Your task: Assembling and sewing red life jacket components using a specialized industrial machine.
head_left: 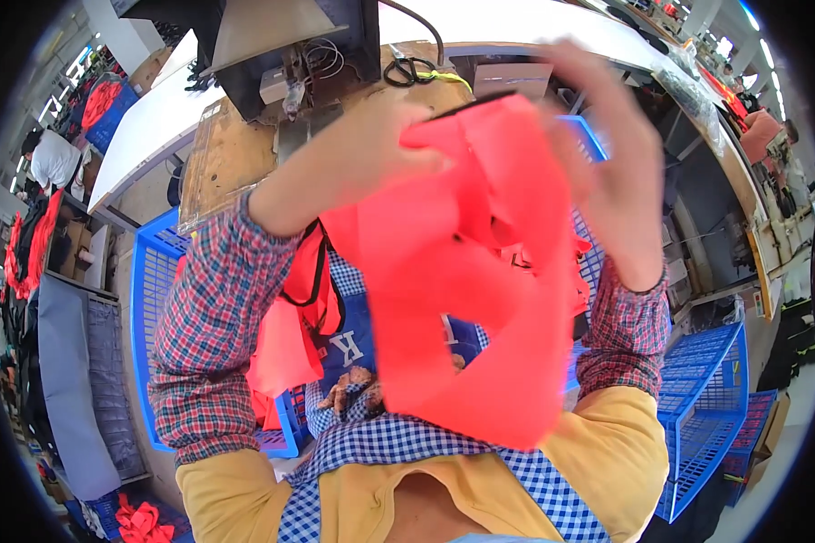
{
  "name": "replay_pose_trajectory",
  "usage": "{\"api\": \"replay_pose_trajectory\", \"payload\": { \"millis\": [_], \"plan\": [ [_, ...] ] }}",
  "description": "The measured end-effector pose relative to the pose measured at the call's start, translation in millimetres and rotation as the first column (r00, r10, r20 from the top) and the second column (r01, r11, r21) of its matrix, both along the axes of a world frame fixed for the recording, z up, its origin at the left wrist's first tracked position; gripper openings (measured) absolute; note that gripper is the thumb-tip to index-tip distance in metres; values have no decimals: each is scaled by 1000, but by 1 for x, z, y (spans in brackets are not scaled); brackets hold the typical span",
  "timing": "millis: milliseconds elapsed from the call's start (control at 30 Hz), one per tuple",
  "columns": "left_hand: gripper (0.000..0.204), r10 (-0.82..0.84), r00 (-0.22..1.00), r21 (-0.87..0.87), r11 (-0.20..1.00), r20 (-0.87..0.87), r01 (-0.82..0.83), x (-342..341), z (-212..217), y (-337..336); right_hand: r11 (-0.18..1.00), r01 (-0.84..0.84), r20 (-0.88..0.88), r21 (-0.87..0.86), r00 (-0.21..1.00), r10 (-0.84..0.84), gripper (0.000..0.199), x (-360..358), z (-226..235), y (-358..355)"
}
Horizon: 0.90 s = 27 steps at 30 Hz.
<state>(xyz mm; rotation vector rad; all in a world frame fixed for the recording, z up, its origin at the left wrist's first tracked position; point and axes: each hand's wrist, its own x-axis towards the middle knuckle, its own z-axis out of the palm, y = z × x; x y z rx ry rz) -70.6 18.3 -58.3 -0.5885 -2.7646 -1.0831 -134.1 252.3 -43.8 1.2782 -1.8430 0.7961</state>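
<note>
Hands, left hand (pixel 371 149) and right hand (pixel 611 154), hold up bright orange-red fabric (pixel 466 290).

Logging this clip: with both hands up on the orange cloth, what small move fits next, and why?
Probably pull the hands apart to spread it: the left hand and right hand pinch the orange cloth at its top, and it hangs folded and bunched.

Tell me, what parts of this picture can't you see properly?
Head view only:
- Left hand and right hand: motion-blurred, so finger grip is unclear.
- Orange-red fabric piece: hides most of the blue crate behind it.
- Scissors: small, partly behind the hands.
- Sewing machine: cut off by the top edge.
</note>
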Motion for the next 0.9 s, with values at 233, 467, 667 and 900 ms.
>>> {"api": "replay_pose_trajectory", "payload": {
  "millis": [233,467,667,900],
  "plan": [
    [38,169,950,-105,984,262,-146,32,-19,-19,868,-319,224,381,942,248,41,-25,-59,-68],
    [31,319,901,-24,945,293,-327,42,-47,-80,772,-527,549,355,786,284,32,-36,-86,-129],
    [29,322,875,193,892,362,-409,34,-62,-130,784,-586,710,205,640,293,35,-60,-113,-189],
    [36,340,759,278,784,556,-555,2,-77,-178,771,-636,961,-47,181,208,25,-83,-128,-236]
  ]
}}
